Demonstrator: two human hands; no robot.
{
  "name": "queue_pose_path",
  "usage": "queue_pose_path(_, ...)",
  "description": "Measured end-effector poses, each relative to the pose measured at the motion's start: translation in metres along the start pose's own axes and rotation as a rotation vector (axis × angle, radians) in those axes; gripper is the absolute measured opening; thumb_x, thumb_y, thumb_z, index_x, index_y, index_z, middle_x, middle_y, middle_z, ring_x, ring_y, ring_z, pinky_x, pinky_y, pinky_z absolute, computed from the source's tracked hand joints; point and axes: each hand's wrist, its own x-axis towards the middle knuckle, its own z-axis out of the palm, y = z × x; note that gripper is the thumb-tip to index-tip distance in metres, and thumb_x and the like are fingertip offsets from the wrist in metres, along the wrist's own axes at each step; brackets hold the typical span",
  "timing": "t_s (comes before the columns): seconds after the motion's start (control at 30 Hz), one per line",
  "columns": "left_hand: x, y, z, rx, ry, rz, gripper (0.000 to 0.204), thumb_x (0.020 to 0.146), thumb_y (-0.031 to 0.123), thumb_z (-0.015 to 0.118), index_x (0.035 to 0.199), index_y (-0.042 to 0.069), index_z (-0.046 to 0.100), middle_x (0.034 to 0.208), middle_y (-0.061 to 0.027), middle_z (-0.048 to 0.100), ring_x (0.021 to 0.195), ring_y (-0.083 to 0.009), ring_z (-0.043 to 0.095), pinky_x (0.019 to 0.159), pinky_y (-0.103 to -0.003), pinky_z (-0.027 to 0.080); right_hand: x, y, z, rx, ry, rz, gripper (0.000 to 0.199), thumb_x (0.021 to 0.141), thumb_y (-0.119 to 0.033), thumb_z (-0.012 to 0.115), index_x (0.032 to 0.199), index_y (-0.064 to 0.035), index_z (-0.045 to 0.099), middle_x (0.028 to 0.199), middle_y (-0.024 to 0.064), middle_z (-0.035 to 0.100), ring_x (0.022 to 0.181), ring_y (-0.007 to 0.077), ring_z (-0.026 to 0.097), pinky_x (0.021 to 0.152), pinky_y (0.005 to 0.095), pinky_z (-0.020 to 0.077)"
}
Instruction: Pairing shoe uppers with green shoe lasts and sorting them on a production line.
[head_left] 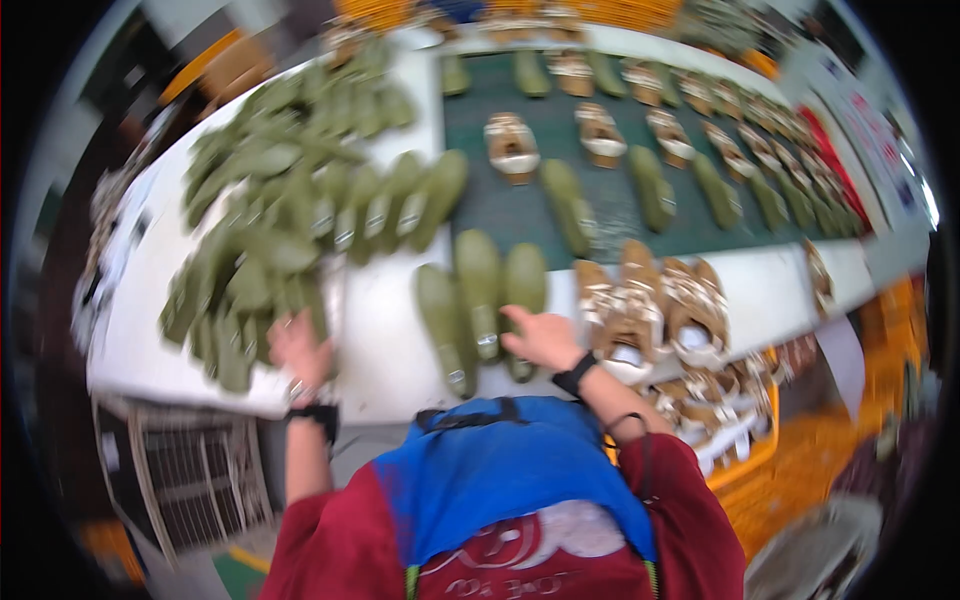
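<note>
My left hand point(300, 350) is at the near edge of a heap of green insoles point(262, 250), its fingers spread and somewhat blurred; I see nothing held in it. My right hand point(545, 338) reaches across the heel half of a green insole point(525, 275), fingers stretched out and touching it. Beside that one lie a taller green insole point(478, 285) and another at the left point(440, 320), all toe end away from me, with small white marks near the heels. Just right of my right hand stand tan sandals point(625, 310) with white straps.
A green mat point(610, 185) on the white table point(375, 370) carries rows of tan sandals and green insoles. More insoles point(405, 200) line up left of it. At the lower right, a yellow crate point(765, 440) holds sandals. A wire-sided frame point(200, 480) stands below the table's left.
</note>
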Motion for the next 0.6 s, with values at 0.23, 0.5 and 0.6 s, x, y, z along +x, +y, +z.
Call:
queue_pose_path(0.23,-0.011,-0.134,0.093,-0.827,-0.013,-0.099,0.082,0.082,0.021,0.063,0.143,0.006,0.009,0.146,-0.0177,0.014,0.132,-0.0276,0.021,0.108,-0.036,0.019,0.013,-0.011,0.009,0.043,0.004,-0.085,0.044,0.074,-0.035,0.056,0.113,-0.0162,0.054,0.074,0.0148,0.063,0.07,0.0318,0.062,0.061,0.0425,0.0482)
queue_pose_path(0.5,0.0,-0.078,0.076,-0.91,-0.217,-0.262,0.095,0.068,0.011,0.066,0.144,0.02,0.009,0.141,-0.0235,0.02,0.118,-0.0334,0.039,0.098,-0.04,0.034,0.007,-0.008,0.011,0.063,0.05,-0.061,0.044,0.074,-0.034,0.058,0.113,-0.0146,0.054,0.072,0.0139,0.063,0.068,0.0312,0.062,0.06,0.0414,0.0483)
queue_pose_path(0.6,-0.015,-0.065,0.072,-0.804,-0.213,-0.181,0.099,0.064,0.012,0.066,0.144,0.022,0.01,0.132,-0.0271,0.03,0.11,-0.0376,0.044,0.095,-0.041,0.037,0.005,-0.013,0.005,0.063,0.027,-0.05,0.044,0.073,-0.034,0.059,0.112,-0.0139,0.055,0.074,0.0134,0.064,0.07,0.0305,0.063,0.062,0.0408,0.0484)
